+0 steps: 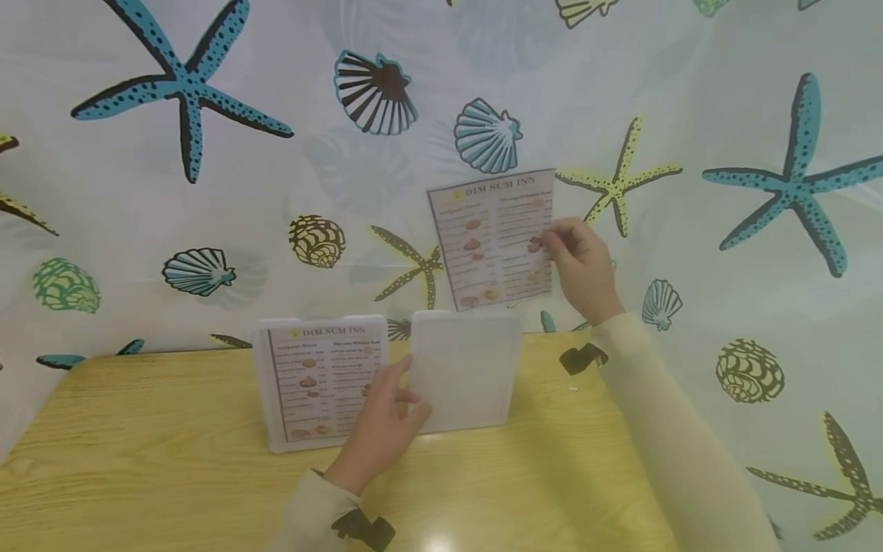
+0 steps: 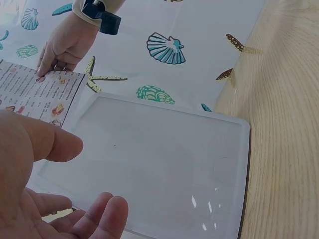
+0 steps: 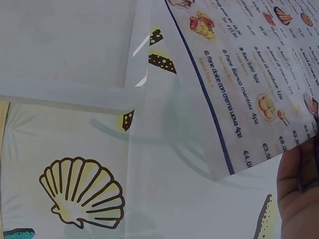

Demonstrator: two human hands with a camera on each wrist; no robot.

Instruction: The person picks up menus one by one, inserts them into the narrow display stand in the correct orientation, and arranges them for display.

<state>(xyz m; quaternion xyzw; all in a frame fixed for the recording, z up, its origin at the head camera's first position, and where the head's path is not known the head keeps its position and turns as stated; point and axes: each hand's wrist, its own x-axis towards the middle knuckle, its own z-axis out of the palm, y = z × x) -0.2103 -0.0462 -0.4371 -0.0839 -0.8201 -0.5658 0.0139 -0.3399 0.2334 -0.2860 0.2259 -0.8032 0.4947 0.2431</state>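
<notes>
A printed DIM SUM INN menu sheet (image 1: pixel 493 238) hangs tilted in the air, its right edge pinched between the thumb and fingers of my right hand (image 1: pixel 585 264). Below it stands a blank white display holder (image 1: pixel 465 372), upright on the table. My left hand (image 1: pixel 386 422) is at that holder's left edge, thumb and fingers apart; whether the fingertips touch it I cannot tell. In the left wrist view, the fingers (image 2: pixel 107 216) show in front of the blank panel (image 2: pixel 164 159). Left of it, a second holder (image 1: pixel 262 391) carries a matching menu (image 1: pixel 303 391), partly covered by my left hand.
Both holders stand on a wooden table (image 1: pixel 152 414), close to its back edge. Behind it hangs a white curtain (image 1: pixel 276 176) printed with starfish and shells. Dark devices (image 1: pixel 582 358) are strapped on both wrists.
</notes>
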